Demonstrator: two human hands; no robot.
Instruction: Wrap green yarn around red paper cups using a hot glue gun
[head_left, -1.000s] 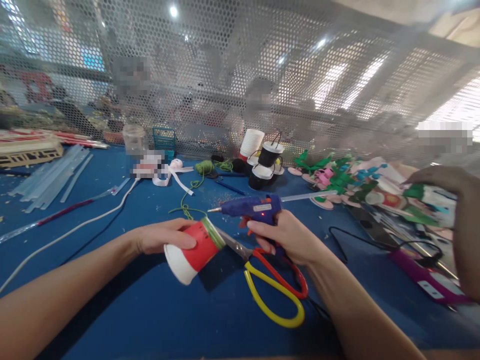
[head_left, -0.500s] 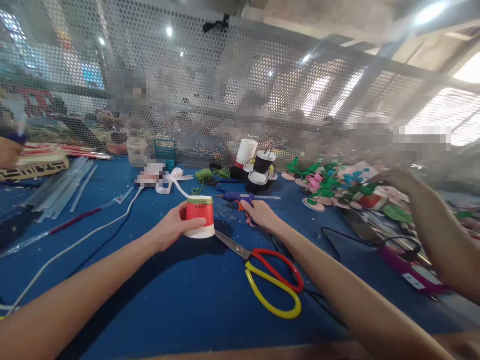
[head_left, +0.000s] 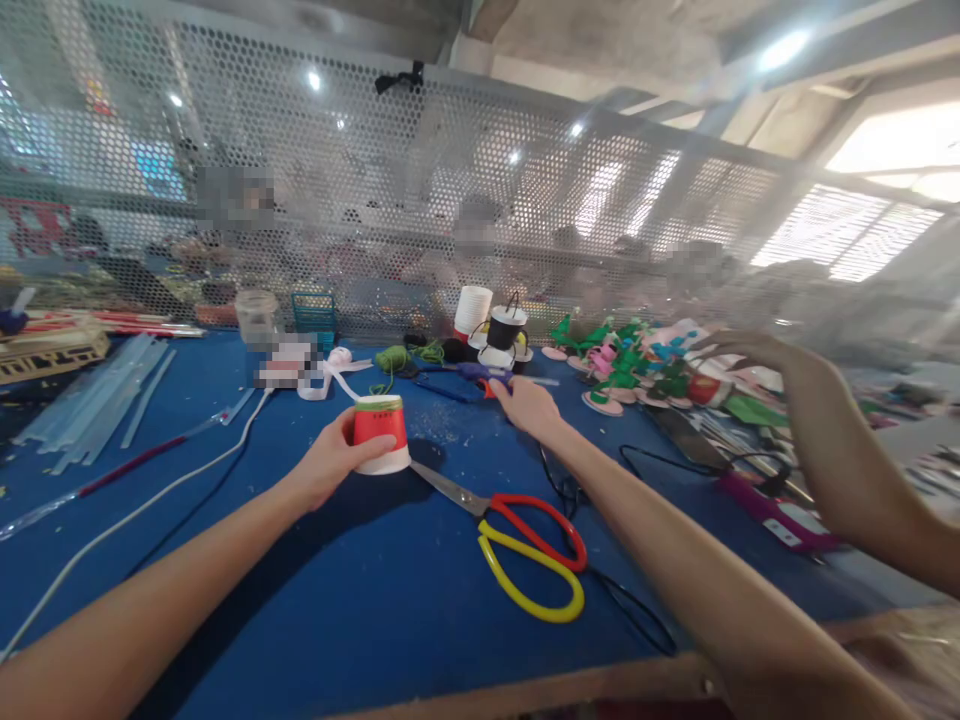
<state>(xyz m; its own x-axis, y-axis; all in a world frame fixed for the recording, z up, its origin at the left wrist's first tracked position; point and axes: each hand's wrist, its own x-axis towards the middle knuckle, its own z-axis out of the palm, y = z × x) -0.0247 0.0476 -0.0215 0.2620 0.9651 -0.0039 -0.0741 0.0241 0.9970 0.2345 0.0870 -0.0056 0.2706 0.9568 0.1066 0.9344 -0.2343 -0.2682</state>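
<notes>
My left hand (head_left: 337, 455) is closed around an upside-down paper cup (head_left: 379, 436) with a red band and white rim. Green yarn is wound around the cup's upper end, and my thumb presses on its side. My right hand (head_left: 529, 408) reaches forward with its fingers at the handle of a blue glue gun (head_left: 474, 371), beside the orange trigger; part of the handle is hidden. Large scissors (head_left: 469, 500) with one red and one yellow handle lie partly open between my arms, their blades pointing toward the cup.
White ribbon (head_left: 339, 368), green yarn (head_left: 392, 358) and stacked cups (head_left: 472, 308) stand along the mesh screen (head_left: 420, 190). Glue sticks (head_left: 97, 400) lie left. At right, another person's hand (head_left: 742, 348) hovers over craft flowers (head_left: 622, 370), near a purple power strip (head_left: 780, 515).
My right hand and the glue gun have moved slightly forward and right, away from the cup. My left hand keeps hold of the cup. The view has shifted a little to the right.
</notes>
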